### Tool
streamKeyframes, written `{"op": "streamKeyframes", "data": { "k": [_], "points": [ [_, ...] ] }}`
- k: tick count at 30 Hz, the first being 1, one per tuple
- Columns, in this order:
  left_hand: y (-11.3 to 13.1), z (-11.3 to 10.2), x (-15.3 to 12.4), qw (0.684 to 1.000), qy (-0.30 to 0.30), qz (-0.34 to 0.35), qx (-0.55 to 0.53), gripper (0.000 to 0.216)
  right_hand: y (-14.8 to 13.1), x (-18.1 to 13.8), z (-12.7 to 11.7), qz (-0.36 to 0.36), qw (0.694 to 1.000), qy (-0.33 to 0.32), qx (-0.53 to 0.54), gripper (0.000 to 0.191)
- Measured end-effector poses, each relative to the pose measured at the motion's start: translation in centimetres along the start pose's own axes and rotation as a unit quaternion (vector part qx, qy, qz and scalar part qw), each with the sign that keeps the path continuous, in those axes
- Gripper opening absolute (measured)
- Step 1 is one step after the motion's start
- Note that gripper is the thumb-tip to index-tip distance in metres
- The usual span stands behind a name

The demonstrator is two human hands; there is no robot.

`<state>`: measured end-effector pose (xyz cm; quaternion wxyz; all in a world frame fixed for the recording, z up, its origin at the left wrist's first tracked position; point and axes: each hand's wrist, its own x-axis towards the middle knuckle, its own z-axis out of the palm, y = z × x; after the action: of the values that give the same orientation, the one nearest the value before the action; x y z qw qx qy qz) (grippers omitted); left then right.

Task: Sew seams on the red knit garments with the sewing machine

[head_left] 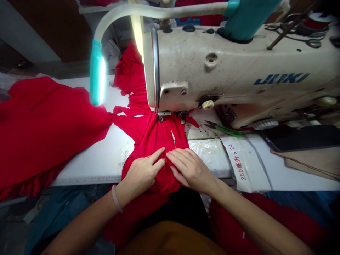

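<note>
Red fabric (148, 136) lies in folds under the presser foot of the sewing machine (180, 63) and hangs over the table's front edge. My left hand (143, 170) is on its near part, with index finger and thumb pointing forward and the other fingers curled into the cloth. Opposite it, my right hand (191, 168) rests on the same fabric, fingers stretched side by side and thumb apart. A small slit shows pale just ahead of my right fingertips. Both hands are a short way in front of the presser foot.
A large red cloth pile (50, 131) covers the left of the table (87, 168). A lit lamp (97, 78) hangs left of the machine head. To the right are green-handled thread snips (227, 130), a printed plastic sheet (243, 163) and a dark phone (302, 137).
</note>
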<state>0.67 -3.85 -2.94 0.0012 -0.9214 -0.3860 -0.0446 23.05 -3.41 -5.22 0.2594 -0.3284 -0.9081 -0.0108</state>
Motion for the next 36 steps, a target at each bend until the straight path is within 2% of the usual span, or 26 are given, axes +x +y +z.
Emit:
{"op": "streamKeyframes", "data": {
  "k": [4,10,14,17,20,22,26,28,30,32,34,36],
  "points": [
    [-0.8,0.3,0.9,1.0,-0.017,-0.016,0.001,0.054,0.8,1.2,0.3,0.011,1.0,-0.012,-0.025,0.038],
    [-2.3,0.4,2.3,0.999,-0.007,-0.033,-0.016,0.057,2.3,2.6,0.4,0.002,0.999,-0.036,-0.04,0.035],
    [-3.3,0.1,3.7,0.999,-0.007,-0.045,-0.005,0.054,5.9,2.9,-0.8,-0.033,0.996,-0.082,-0.025,0.038],
    [-4.2,0.2,4.6,0.999,-0.003,-0.038,0.013,0.054,9.0,3.0,-2.2,-0.055,0.988,-0.124,-0.075,0.04],
    [-5.1,0.6,5.2,1.0,0.013,-0.024,0.013,0.051,9.7,3.1,-3.7,-0.092,0.977,-0.166,-0.094,0.032],
    [-5.7,0.8,5.4,0.999,0.022,-0.019,0.013,0.05,8.6,3.0,-4.7,-0.121,0.969,-0.197,-0.082,0.027],
    [-6.6,1.1,6.0,1.0,0.023,-0.019,0.005,0.049,4.5,2.6,-6.0,-0.166,0.956,-0.235,-0.062,0.017],
    [-7.0,1.2,6.4,0.999,0.022,-0.029,-0.001,0.047,2.3,2.5,-6.0,-0.169,0.948,-0.267,-0.046,0.022],
    [-7.5,1.2,6.8,0.999,0.02,-0.05,-0.005,0.046,0.2,2.5,-5.6,-0.148,0.93,-0.337,-0.017,0.024],
    [-8.1,1.2,7.2,0.997,0.021,-0.071,-0.013,0.047,-1.8,2.7,-5.1,-0.117,0.901,-0.418,0.025,0.012],
    [-8.7,1.2,7.1,0.997,0.034,-0.074,-0.02,0.045,-3.4,2.9,-4.5,-0.092,0.877,-0.466,0.068,0.026],
    [-9.0,1.3,6.6,0.997,0.065,-0.04,-0.017,0.038,-4.1,3.3,-3.9,-0.083,0.881,-0.453,0.108,0.04]
  ]
}}
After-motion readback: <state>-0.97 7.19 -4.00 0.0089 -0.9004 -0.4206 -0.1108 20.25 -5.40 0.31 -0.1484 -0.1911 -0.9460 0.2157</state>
